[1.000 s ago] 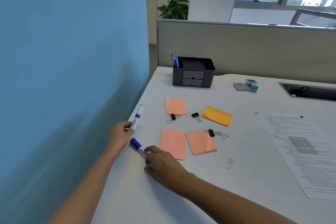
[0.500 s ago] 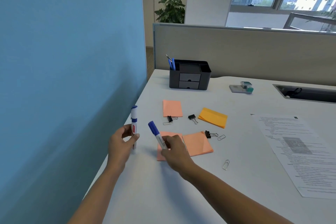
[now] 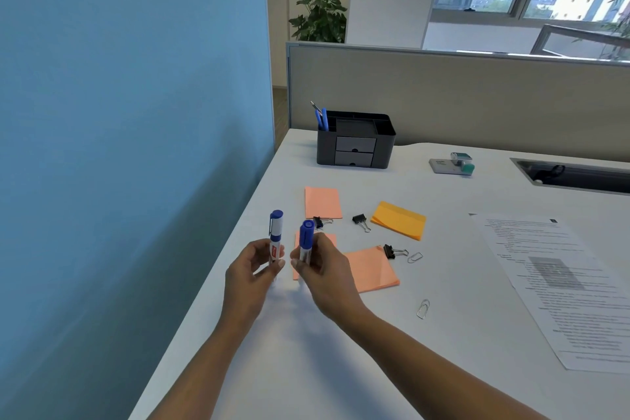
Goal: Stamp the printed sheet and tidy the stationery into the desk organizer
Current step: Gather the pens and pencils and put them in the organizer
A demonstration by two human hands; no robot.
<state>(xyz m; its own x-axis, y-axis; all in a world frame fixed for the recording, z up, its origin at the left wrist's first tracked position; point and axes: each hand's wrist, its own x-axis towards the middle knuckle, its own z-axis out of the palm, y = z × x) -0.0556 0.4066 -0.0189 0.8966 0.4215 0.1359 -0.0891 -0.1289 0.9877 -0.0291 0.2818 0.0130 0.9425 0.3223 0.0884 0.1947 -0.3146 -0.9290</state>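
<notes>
Blue-capped marker (image 3: 275, 233) stands upright, pinched low on its white barrel by the curled fingers (image 3: 278, 264) of the left hand (image 3: 254, 274). A second marker (image 3: 305, 239), also cap up, is pinched the same way by the right hand (image 3: 324, 276). Both hands are raised above the white worktop (image 3: 306, 351), the two markers just beside each other but apart. Behind the right hand lies a pink sticky pad (image 3: 330, 238), partly hidden, with a larger pink pad (image 3: 371, 269) to its right and a third pink pad (image 3: 322, 203) farther back. An orange pad (image 3: 399, 220) sits near them. Three black binder clips (image 3: 360, 220) and two paper clips (image 3: 423, 309) are scattered among the pads. The printed sheet (image 3: 552, 283) lies flat toward the right side of the worktop, well apart from the hands. At the back stands the dark desk organizer (image 3: 354, 147), with blue pens (image 3: 322, 119) in its left compartment, and to its right the stamp (image 3: 453, 164). A blue partition (image 3: 119, 147) runs along the left.
</notes>
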